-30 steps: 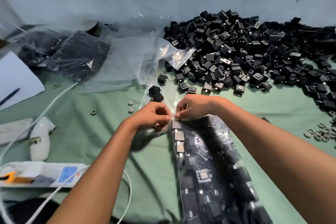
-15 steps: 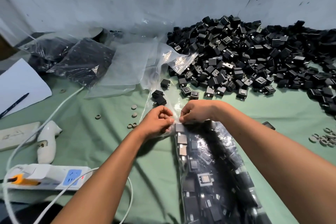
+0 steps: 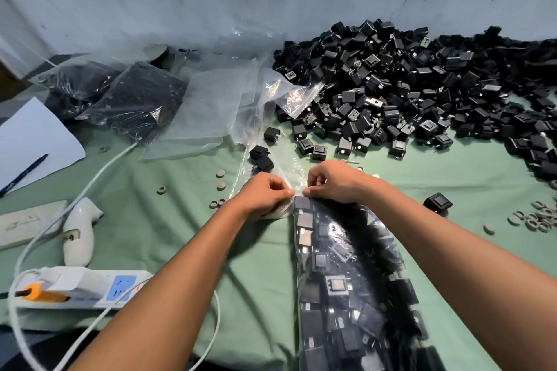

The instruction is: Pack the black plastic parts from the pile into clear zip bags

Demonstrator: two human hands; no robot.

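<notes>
Table (image 3: 168, 238) under green cloth, backed by a pale wall that the pile of black plastic parts (image 3: 407, 93) leans against at far right. The pile spreads along the right edge; its near fringe of loose parts lies just beyond the hands. Open cloth shows between the two forearms and left of the filled bag, bounded on the left by a white power strip (image 3: 84, 286) with its cable, a white handle-shaped tool (image 3: 80, 232) and a flat pale block at the left edge. Paper sheet (image 3: 33, 141) with a pen (image 3: 24, 173) at far left. Two filled bags (image 3: 120, 96) lie far left against the wall, empty clear bags (image 3: 211, 105) beside them. Small grey rings (image 3: 221, 181) are scattered left of the left hand; more lie in a cluster at the right edge. One stray black part (image 3: 437, 203) sits right of the right forearm.

The clear zip bag (image 3: 346, 280), packed with black parts, lies lengthwise from the bottom edge up to the hands, its mouth at the far end.

Left hand (image 3: 262, 196): knuckles up, fingers curled, thumb and forefinger pinching the bag's top edge. Right hand (image 3: 331, 181): same pose, fingers clenched on the same edge, fingertips nearly meeting the left hand's. Both forearms reach in from the bottom, converging.
</notes>
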